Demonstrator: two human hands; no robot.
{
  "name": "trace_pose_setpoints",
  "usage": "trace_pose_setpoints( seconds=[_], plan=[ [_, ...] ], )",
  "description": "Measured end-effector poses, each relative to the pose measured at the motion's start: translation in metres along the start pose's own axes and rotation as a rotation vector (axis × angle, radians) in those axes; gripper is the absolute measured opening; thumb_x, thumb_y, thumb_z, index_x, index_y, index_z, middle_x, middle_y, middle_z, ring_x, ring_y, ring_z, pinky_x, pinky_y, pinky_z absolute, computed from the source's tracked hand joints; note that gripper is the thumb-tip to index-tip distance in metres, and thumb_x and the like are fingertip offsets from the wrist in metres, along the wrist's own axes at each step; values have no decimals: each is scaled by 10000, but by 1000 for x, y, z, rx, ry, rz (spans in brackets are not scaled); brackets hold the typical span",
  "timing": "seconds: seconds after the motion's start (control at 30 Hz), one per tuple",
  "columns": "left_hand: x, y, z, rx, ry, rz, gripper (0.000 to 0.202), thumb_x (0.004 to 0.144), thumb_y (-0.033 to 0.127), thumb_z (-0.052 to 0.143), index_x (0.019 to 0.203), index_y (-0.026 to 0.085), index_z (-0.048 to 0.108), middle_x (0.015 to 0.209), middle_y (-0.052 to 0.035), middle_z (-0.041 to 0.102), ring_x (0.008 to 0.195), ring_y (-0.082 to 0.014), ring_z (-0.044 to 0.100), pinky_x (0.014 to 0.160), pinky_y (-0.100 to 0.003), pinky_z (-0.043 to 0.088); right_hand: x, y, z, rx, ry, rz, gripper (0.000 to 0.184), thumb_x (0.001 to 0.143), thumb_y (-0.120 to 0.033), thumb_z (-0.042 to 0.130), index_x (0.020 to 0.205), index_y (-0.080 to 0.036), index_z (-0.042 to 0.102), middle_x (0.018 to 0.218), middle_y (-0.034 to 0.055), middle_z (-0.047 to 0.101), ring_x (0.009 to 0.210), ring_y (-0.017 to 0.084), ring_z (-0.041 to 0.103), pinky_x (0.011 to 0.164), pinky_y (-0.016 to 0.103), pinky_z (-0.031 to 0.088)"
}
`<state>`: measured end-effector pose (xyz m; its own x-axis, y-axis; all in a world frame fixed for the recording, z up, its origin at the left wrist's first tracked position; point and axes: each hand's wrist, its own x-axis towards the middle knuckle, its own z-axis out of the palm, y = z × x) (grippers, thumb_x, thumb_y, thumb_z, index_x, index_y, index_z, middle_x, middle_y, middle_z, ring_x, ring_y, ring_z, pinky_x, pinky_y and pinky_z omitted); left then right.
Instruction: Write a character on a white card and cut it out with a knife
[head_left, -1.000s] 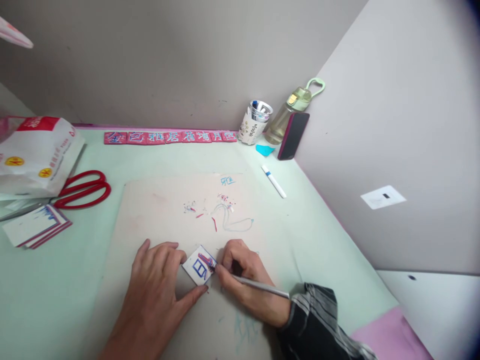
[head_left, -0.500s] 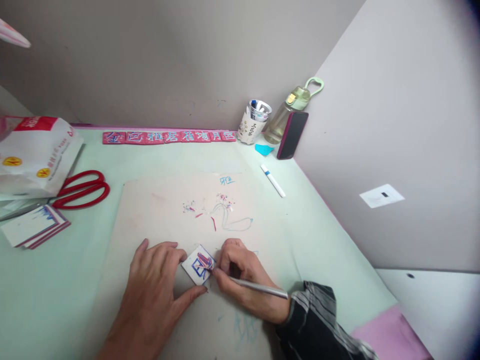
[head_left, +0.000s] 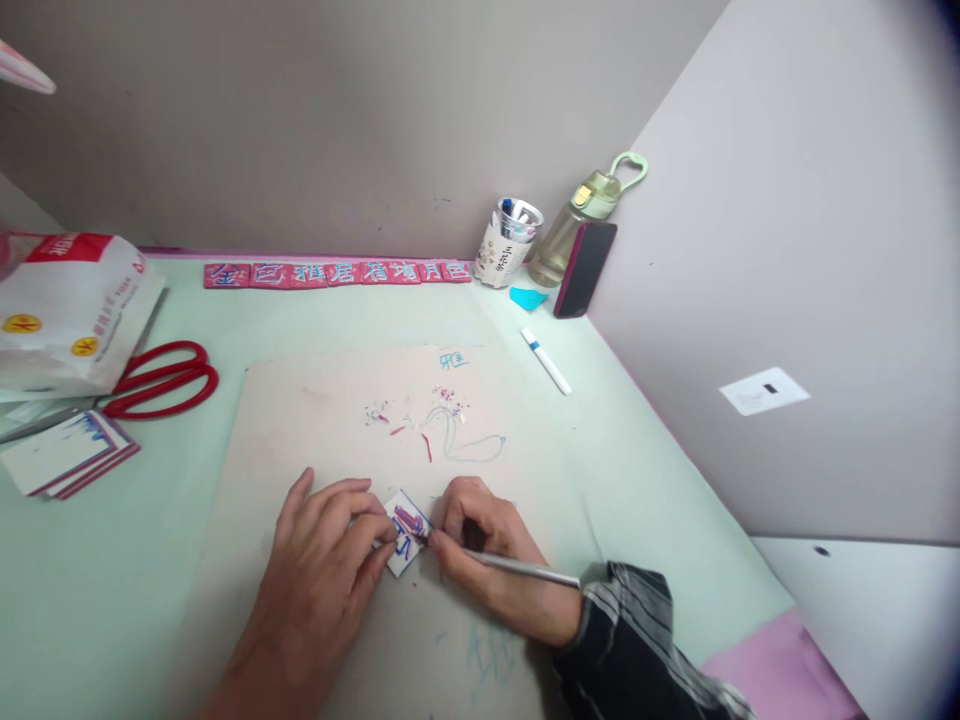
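A small white square tile (head_left: 399, 560) with blue character lines and red cuts lies on the beige board. My left hand (head_left: 322, 560) pinches its left corner, thumb and fingertips close together and covering part of the character. In my right hand (head_left: 487, 560) is a slim silver pen-shaped carving knife (head_left: 525, 570); its tip meets the tile's right side. Red and blue shavings (head_left: 444, 397) and thin red strips (head_left: 427, 447) lie on the board beyond the tile.
Red-handled scissors (head_left: 165, 378), a stack of white-and-red cards (head_left: 64, 460) and a paper bag (head_left: 82, 310) sit left. Along the back runs a row of red character tiles (head_left: 337, 274). A pen cup (head_left: 504, 250), bottle (head_left: 559, 235), phone (head_left: 586, 270) and white marker (head_left: 546, 362) stand or lie right.
My left hand has shifted right, and its thumb has come up from the tile's lower corner to close with the fingers on the left corner. The right hand has barely moved.
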<state>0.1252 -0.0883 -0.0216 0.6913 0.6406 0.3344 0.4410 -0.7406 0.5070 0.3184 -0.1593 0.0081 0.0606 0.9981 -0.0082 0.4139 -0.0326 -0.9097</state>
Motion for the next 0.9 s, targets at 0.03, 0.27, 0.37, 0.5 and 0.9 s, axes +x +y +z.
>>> trace_pose_setpoints(
  seconds=[0.03, 0.27, 0.37, 0.5, 0.9],
  plan=[
    [0, 1, 0, -7, 10, 5, 136, 922, 157, 482, 920, 241, 588, 941, -33, 668, 1066, -281, 604, 1069, -649, 298, 0, 0, 0, -8, 6, 0, 259, 845, -147, 546, 663, -227, 379, 693, -11, 506, 707, 161, 457, 658, 299, 360],
    [1, 9, 2, -12, -1, 93, 137, 893, 105, 504, 922, 232, 546, 1098, -76, 653, 1286, -299, 461, 1087, -614, 314, 1, 1, 2, -69, 12, -15, 239, 824, -130, 536, 677, -226, 373, 694, -11, 504, 721, 165, 457, 663, 294, 342],
    [0, 11, 3, 0, -9, 110, 148, 893, 85, 501, 926, 227, 531, 1136, -88, 649, 1335, -300, 414, 1098, -614, 297, 0, 3, 2, -60, 9, -13, 241, 822, -128, 535, 678, -225, 369, 692, -14, 493, 721, 163, 453, 663, 290, 333],
    [-1, 10, 2, 0, -14, 121, 156, 890, 78, 504, 914, 231, 515, 1161, -89, 640, 1360, -293, 387, 1111, -594, 282, 0, 3, 3, -44, 2, -2, 247, 823, -124, 547, 675, -221, 375, 693, -18, 489, 722, 160, 452, 664, 284, 329],
    [-1, 15, 1, -2, 7, 121, 175, 892, 57, 489, 960, 213, 534, 938, -23, 684, 1030, -212, 594, 1050, -466, 327, 1, 3, 3, -54, 0, -4, 283, 817, -107, 579, 659, -217, 371, 668, -31, 459, 713, 154, 446, 660, 274, 322]
  ],
)
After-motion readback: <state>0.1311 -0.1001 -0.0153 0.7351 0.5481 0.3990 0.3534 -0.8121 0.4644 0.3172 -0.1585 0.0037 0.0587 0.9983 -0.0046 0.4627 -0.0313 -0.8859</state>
